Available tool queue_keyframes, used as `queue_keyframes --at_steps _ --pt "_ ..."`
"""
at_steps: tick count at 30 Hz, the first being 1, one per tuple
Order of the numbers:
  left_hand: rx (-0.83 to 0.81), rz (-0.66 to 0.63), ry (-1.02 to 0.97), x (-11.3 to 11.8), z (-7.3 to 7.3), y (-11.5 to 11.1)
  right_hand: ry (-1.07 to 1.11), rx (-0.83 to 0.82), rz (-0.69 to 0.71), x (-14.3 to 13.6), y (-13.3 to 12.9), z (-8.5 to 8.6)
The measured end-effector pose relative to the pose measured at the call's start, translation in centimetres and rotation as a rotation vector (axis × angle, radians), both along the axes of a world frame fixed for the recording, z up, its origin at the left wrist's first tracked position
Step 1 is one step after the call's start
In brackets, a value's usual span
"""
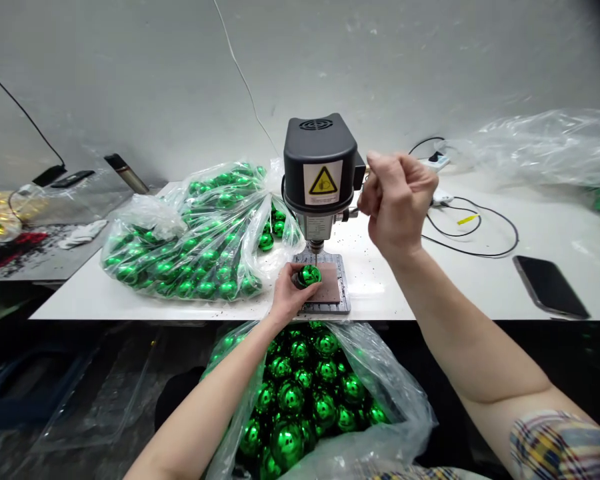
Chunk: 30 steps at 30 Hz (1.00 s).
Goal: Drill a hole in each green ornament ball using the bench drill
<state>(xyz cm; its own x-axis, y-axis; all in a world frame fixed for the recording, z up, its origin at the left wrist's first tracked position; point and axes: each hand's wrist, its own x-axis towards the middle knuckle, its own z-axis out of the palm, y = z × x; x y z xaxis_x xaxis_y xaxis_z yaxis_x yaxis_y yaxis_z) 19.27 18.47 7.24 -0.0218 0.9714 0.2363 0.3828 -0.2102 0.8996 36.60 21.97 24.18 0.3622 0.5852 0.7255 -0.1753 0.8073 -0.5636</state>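
A small bench drill press (320, 160) with a black motor cover and a yellow warning label stands on the white table. My left hand (291, 288) pinches a shiny green ball (311, 275) between thumb and fingers. The ball rests over a brown board (330, 285) on the grey drill base (344, 303), just below the drill bit (317, 257). Whether the bit touches the ball I cannot tell. My right hand (397, 197) is raised at the machine's right side, closed around its feed handle, which the fingers mostly hide.
An open plastic bag (400, 400) of green balls sits below the table edge. On the table, another clear bag (195, 247) of balls lies left. To the right are a phone (550, 287), black cable (515, 233) and plastic sheeting (545, 150). A glove (83, 233) lies far left.
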Motion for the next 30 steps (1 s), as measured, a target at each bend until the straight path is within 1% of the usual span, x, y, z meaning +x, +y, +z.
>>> queue_keyframes --at_steps 2,3,5,6,7,8,9,10,11,13,14,15,17,18,19,21,23,24,25,26,27,29,30 --pt "-0.046 -0.024 0.171 -1.6 2.9 -2.4 0.001 -0.09 0.043 0.1 0.6 1.2" --pt "-0.124 -0.125 0.254 -2.5 4.5 -4.0 -0.006 -0.115 0.049 0.2 0.8 1.5" --pt "-0.354 -0.505 0.391 -4.1 7.3 -7.2 -0.024 -0.128 0.058 0.3 1.0 1.5" --pt "-0.437 -0.643 0.454 -4.6 8.3 -8.5 -0.032 -0.122 0.057 0.3 1.0 1.4" --pt "-0.488 -0.74 0.495 -5.0 8.9 -9.3 -0.041 -0.111 0.05 0.3 1.0 1.2" --pt "-0.492 -0.773 0.52 -5.2 9.2 -9.6 -0.051 -0.1 0.04 0.3 1.0 1.1" --pt "-0.452 -0.744 0.522 -5.2 9.1 -9.3 -0.061 -0.09 0.027 0.3 1.0 1.0" --pt "-0.375 -0.671 0.508 -5.1 8.8 -8.2 -0.071 -0.083 0.013 0.2 0.9 0.9" --pt "-0.269 -0.565 0.492 -4.9 8.4 -6.5 -0.079 -0.081 0.0 0.2 0.9 0.9" --pt "-0.055 -0.337 0.494 -4.6 7.2 -1.7 -0.077 -0.089 -0.018 0.1 0.8 1.0" --pt "0.029 -0.222 0.553 -4.6 6.6 1.1 -0.063 -0.096 -0.023 0.1 0.7 1.0" --pt "0.05 -0.116 0.635 -4.6 6.1 3.8 -0.047 -0.105 -0.023 0.0 0.7 1.1" --pt "-0.068 0.108 0.794 -4.7 5.2 8.4 -0.021 -0.131 -0.013 0.0 0.5 1.2" --pt "-0.124 0.177 0.837 -4.8 4.8 10.0 -0.018 -0.142 -0.006 0.0 0.5 1.2" --pt "-0.17 0.223 0.862 -5.0 4.5 11.2 -0.018 -0.149 -0.001 0.0 0.4 1.3" --pt "-0.196 0.246 0.863 -5.4 4.0 12.3 -0.023 -0.153 0.003 0.0 0.4 1.3" --pt "-0.175 0.245 0.85 -6.0 3.7 12.3 -0.023 -0.151 0.009 0.0 0.4 1.4" --pt "-0.156 0.251 0.801 -6.4 3.6 12.0 -0.023 -0.15 0.013 0.1 0.3 1.4" --pt "-0.137 0.257 0.702 -6.7 3.7 11.5 -0.024 -0.151 0.018 0.1 0.3 1.5" --pt "-0.128 0.254 0.544 -7.1 3.9 11.0 -0.023 -0.151 0.022 0.1 0.4 1.5" --pt "-0.134 0.24 0.333 -7.4 4.1 10.4 -0.019 -0.147 0.025 0.0 0.4 1.5" --pt "-0.202 0.171 -0.164 -7.9 4.8 9.1 -0.004 -0.133 0.027 0.0 0.4 1.5" --pt "-0.259 0.123 -0.38 -8.1 5.2 8.4 0.004 -0.126 0.029 0.0 0.5 1.5"
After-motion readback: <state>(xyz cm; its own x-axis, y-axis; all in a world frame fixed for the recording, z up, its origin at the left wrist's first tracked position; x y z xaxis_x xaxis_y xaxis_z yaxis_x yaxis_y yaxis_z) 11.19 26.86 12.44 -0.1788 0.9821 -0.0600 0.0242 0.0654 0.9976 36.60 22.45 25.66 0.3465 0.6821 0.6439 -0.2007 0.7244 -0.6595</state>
